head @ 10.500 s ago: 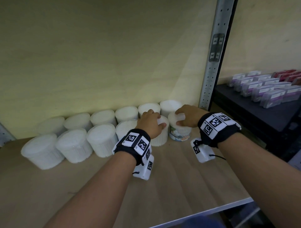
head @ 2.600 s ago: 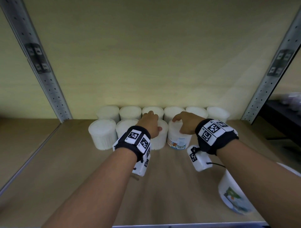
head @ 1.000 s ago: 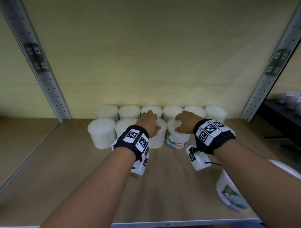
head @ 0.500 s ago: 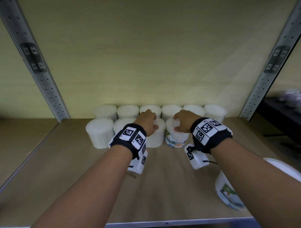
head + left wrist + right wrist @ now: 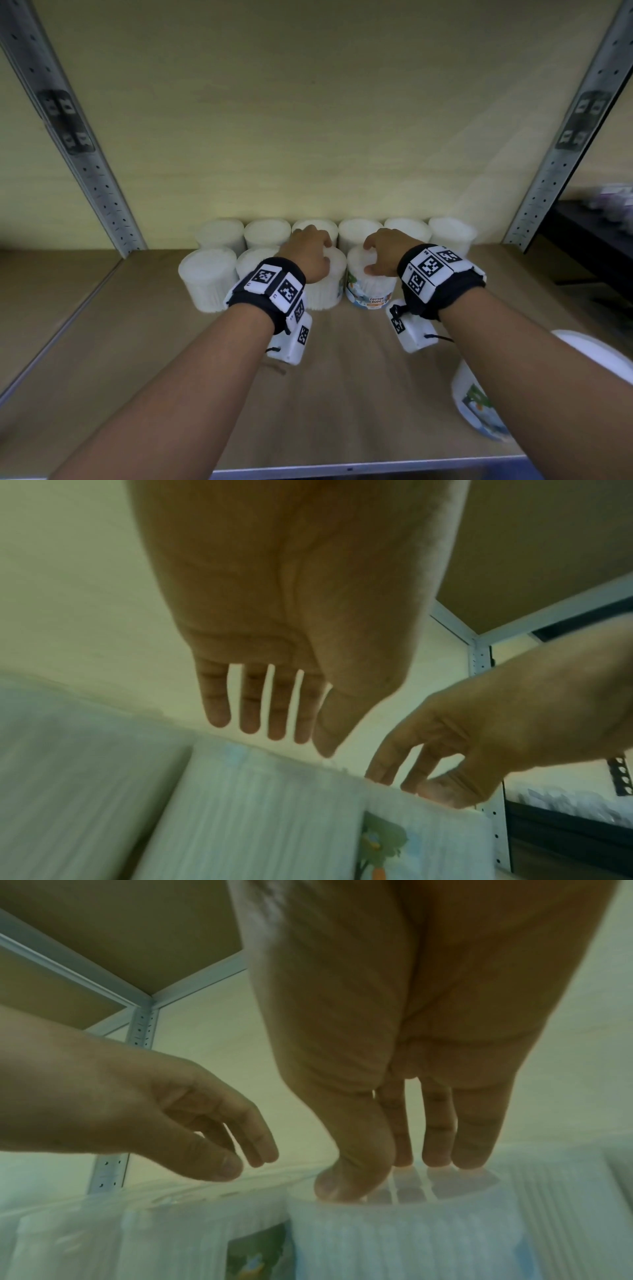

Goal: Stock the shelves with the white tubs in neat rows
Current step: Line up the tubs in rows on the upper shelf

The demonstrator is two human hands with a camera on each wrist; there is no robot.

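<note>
Six white tubs (image 5: 363, 231) line the back of the wooden shelf (image 5: 342, 394). In front of them stands a second row of several. My left hand (image 5: 308, 255) hovers over the third front tub (image 5: 325, 289), fingers relaxed and just clear of its lid (image 5: 260, 767). My right hand (image 5: 380, 253) rests its thumb and fingertips (image 5: 438, 1150) on the lid of the fourth front tub (image 5: 370, 289), whose printed label faces me. The right wrist view shows the left hand (image 5: 240, 1161) loosely curled and holding nothing.
Another labelled white tub (image 5: 476, 404) stands near the shelf's front right edge, under my right forearm. Grey perforated uprights (image 5: 85, 164) (image 5: 561, 147) frame the bay. A darker shelf (image 5: 589, 240) with small packs lies beyond the right upright.
The tub under my right hand has turned so that its printed label faces front. Both hands have stayed over the same two front tubs, with almost no movement in the last half second.
</note>
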